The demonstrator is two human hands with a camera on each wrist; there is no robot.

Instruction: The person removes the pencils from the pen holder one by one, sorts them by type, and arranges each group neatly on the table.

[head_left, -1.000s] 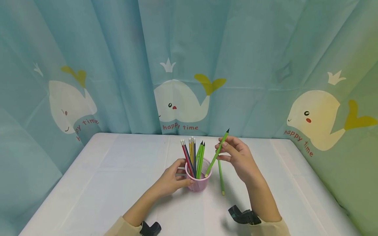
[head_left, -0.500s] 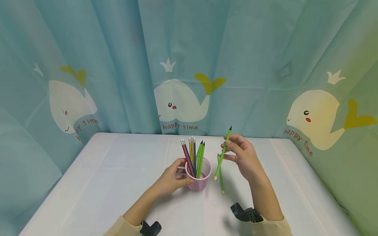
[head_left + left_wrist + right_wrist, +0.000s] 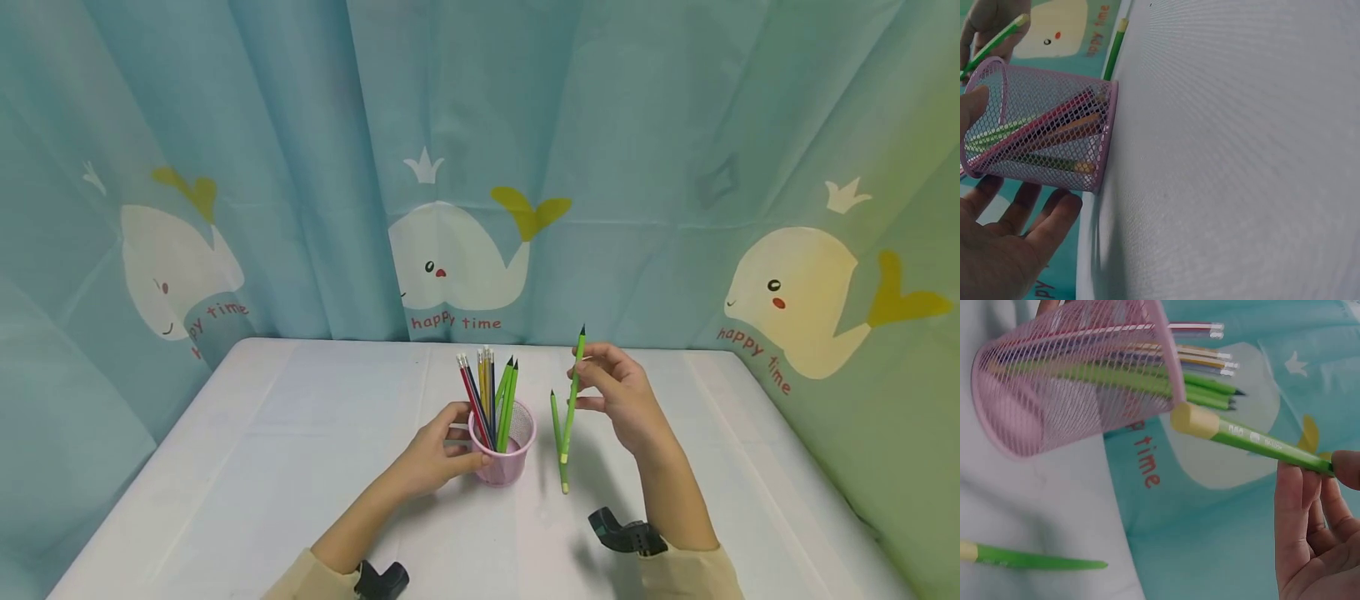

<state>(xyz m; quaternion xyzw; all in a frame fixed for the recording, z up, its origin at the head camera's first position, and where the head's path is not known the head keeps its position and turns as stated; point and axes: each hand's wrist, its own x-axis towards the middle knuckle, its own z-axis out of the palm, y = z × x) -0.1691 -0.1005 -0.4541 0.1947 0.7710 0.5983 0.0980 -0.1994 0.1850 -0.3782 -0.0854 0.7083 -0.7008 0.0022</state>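
Observation:
My right hand [image 3: 626,404] pinches a green pencil [image 3: 572,408] near its dark tip, with the yellow end hanging down. It is held above the table, right of a pink mesh pencil cup [image 3: 502,471]. Around the cup's left side my left hand [image 3: 431,454] keeps its hold, thumb at the front and fingers behind. Several green pencils [image 3: 1210,394] lean in the upright cup, tips up, beside red, yellow and dark blue pencils with white ends. Another green pencil [image 3: 1035,557] lies on the table just below the held one.
The white table [image 3: 300,417] stretches out on both sides of the hands. Behind it hangs a blue-green curtain [image 3: 637,125] with whale prints, which turns greener on the right. Each wrist wears a black camera mount [image 3: 626,533].
My right hand has drawn the green pencil out from the cup's rim and moved it right, turning it more upright. My left hand and the cup have stayed in place.

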